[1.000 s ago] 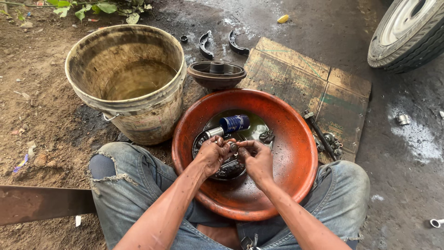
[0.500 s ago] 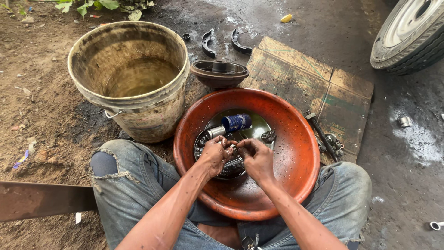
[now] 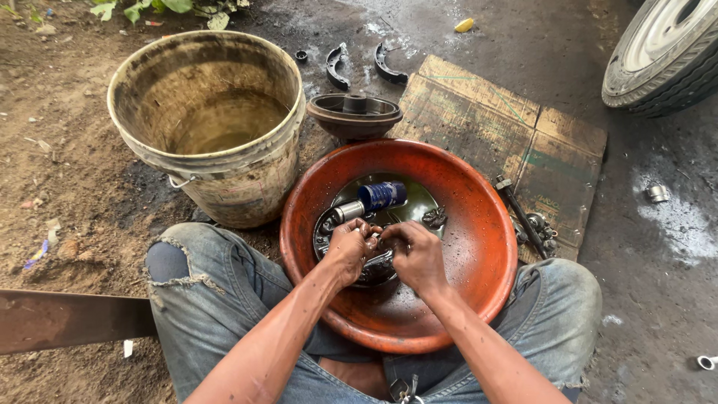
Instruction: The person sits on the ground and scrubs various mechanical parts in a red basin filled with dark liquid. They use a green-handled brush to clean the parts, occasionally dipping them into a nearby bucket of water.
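Comparing the head view with the 2 earlier pictures from the same camera, almost nothing has shifted — both hands sit at the same spot low in the middle of the frame, and only the camera has drifted a little. The left hand (image 3: 348, 251) and the right hand (image 3: 416, 254) meet fingertip to fingertip over a dark round metal part (image 3: 357, 251) lying in the orange basin (image 3: 479, 247), which rests between the person's knees. Each grip is curled and closed down on the part or on some small piece at its rim; the fingers hide the contact, so I cannot tell exactly what is pinched between them. The unchanged pose reads as fine, slow work on the one spot rather than a lift or a move — a judgement, not something seen.

Just above the hands, still inside the basin, lies a blue cylinder (image 3: 382, 195) with a silver cap end, touching shallow dark liquid. A small toothed piece (image 3: 434, 218) sits to its right. At the upper left of the frame stands a grimy bucket (image 3: 217, 179) holding murky liquid. Above the basin sits a dark drum-shaped part (image 3: 354, 114), and beyond it 2 curved shoes (image 3: 364, 64) on the wet ground. A flattened cardboard sheet (image 3: 508, 127) lies at the right, with a long tool (image 3: 520, 213) on its edge, and a tyre (image 3: 669, 52) fills the upper right corner.
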